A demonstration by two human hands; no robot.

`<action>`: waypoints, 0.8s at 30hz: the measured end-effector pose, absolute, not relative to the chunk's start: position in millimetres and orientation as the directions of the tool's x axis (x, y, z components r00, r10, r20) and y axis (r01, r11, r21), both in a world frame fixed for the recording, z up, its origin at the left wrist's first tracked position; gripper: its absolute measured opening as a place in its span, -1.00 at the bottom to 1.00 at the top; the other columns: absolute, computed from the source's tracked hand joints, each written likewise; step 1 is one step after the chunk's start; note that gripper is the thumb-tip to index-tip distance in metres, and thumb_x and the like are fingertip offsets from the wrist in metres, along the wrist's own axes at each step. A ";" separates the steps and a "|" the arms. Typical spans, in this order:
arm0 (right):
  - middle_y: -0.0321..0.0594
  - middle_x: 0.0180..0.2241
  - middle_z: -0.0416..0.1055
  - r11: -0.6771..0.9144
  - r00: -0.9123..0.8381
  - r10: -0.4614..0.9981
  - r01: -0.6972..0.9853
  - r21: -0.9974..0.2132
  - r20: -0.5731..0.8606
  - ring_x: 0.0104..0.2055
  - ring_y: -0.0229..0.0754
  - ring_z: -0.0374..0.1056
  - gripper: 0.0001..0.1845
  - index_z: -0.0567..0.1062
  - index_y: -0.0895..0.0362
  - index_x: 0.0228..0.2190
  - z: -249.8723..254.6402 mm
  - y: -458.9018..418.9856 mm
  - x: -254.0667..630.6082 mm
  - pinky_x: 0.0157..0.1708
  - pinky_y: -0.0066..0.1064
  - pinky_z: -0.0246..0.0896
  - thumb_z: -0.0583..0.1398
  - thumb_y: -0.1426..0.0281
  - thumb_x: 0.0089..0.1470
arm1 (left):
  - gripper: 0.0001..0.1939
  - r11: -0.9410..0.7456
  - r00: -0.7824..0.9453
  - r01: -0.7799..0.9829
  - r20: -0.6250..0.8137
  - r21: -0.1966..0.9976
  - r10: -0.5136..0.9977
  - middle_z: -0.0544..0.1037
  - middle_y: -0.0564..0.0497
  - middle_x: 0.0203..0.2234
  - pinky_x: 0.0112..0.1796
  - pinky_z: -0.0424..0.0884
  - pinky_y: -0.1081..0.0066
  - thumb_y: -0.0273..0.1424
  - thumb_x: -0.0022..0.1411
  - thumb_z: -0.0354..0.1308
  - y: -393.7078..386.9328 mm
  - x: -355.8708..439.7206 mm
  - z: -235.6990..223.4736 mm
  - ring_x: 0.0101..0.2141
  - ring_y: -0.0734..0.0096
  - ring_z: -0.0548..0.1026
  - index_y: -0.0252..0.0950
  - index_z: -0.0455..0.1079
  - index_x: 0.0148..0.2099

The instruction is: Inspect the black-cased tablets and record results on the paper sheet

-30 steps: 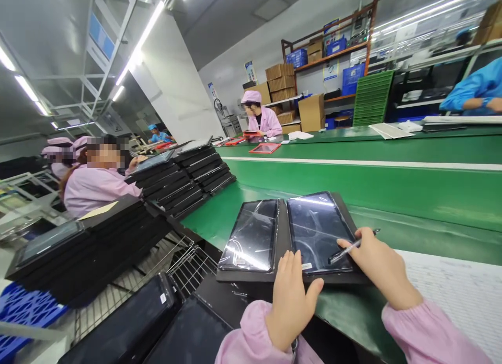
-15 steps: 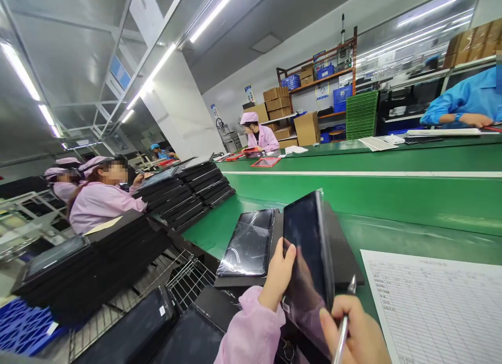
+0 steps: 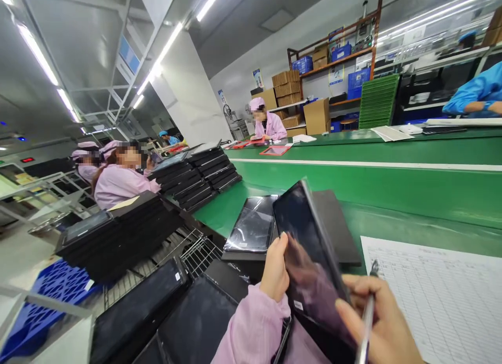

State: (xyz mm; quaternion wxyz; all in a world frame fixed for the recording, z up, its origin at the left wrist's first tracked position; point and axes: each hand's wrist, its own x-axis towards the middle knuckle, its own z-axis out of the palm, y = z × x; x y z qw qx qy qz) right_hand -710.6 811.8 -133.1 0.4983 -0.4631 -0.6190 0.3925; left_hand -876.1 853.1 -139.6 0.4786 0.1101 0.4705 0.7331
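Note:
A dark tablet (image 3: 304, 233) in clear film stands tilted between my two hands, its glossy screen mirroring my fingers. My left hand (image 3: 275, 267), in a pink sleeve, grips its left edge. My right hand (image 3: 382, 317) holds the tablet's right edge between thumb and fingers, and a silver pen (image 3: 367, 322) sits in the same hand, tip upward. Behind the tablet lies a black foam tray (image 3: 335, 228), with another film-wrapped tablet (image 3: 251, 225) on its left part. A printed sheet with a ruled table (image 3: 443, 296) lies right of my right hand.
More tablets (image 3: 137, 301) rest on a wire rack (image 3: 202, 257) at lower left. Stacks of black trays (image 3: 196, 181) stand along the green bench (image 3: 392, 186). A co-worker in pink (image 3: 121, 183) sits at left, another (image 3: 269, 126) across the bench. A blue crate (image 3: 50, 301) is low at left.
The tablet has tilted further to the left at its top, and its lower label has come into view. My right hand has shifted right along with the pen. The whole view has turned slightly.

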 end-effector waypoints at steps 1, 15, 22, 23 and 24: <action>-0.30 -0.52 0.34 0.201 -0.049 0.979 0.178 -0.963 0.196 -0.57 -0.21 0.21 -0.71 0.26 0.04 -0.40 -127.1 821.7 -704.4 -0.51 -0.40 0.18 0.16 0.13 -0.07 | -0.62 -0.109 -0.536 -0.587 -0.284 0.802 0.795 0.46 0.08 -0.55 -0.35 0.32 0.47 -0.19 -0.28 0.38 852.2 -877.3 -136.7 -0.45 0.47 0.41 -0.32 0.33 -0.51; -0.38 -0.56 0.25 -0.221 -0.164 0.969 -0.264 -0.939 -0.182 -0.55 -0.27 0.17 -0.45 0.18 0.09 -0.45 -155.8 882.6 -668.6 -0.58 -0.54 0.07 0.38 0.09 -0.25 | -0.37 -0.174 -0.147 -0.455 0.120 0.873 0.982 0.43 -0.11 -0.04 -0.20 0.41 0.38 -0.21 -0.07 0.31 814.1 -847.6 -83.2 -0.05 0.15 0.39 -0.22 0.32 0.08; -0.42 -0.61 0.24 -0.258 -0.182 0.960 -0.290 -0.922 -0.212 -0.61 -0.28 0.15 -0.43 0.18 0.08 -0.44 -156.1 879.5 -674.4 -0.62 -0.54 0.04 0.40 0.11 -0.30 | -0.27 -0.210 -0.132 -0.351 0.173 0.913 0.976 0.33 -0.10 0.07 -0.10 0.38 0.33 -0.28 -0.01 0.27 816.1 -837.3 -87.3 -0.01 0.13 0.37 -0.16 0.14 0.22; -0.41 -0.61 0.25 -0.278 -0.170 0.957 -0.297 -0.914 -0.235 -0.61 -0.28 0.15 -0.40 0.17 0.08 -0.44 -153.0 878.8 -675.8 -0.64 -0.55 0.02 0.41 0.11 -0.36 | -0.28 -0.215 -0.142 -0.365 0.175 0.906 0.974 0.34 -0.09 0.06 -0.09 0.38 0.34 -0.29 -0.01 0.27 818.9 -839.3 -86.2 -0.01 0.14 0.37 -0.18 0.16 0.21; -0.40 -0.60 0.26 -0.298 -0.164 0.952 -0.304 -0.905 -0.259 -0.62 -0.29 0.15 -0.38 0.17 0.08 -0.45 -149.4 878.0 -677.2 -0.65 -0.55 0.02 0.42 0.12 -0.41 | -0.30 -0.221 -0.150 -0.380 0.176 0.898 0.973 0.35 -0.08 0.05 -0.06 0.35 0.35 -0.31 -0.01 0.27 821.9 -841.9 -84.9 0.00 0.15 0.36 -0.20 0.18 0.19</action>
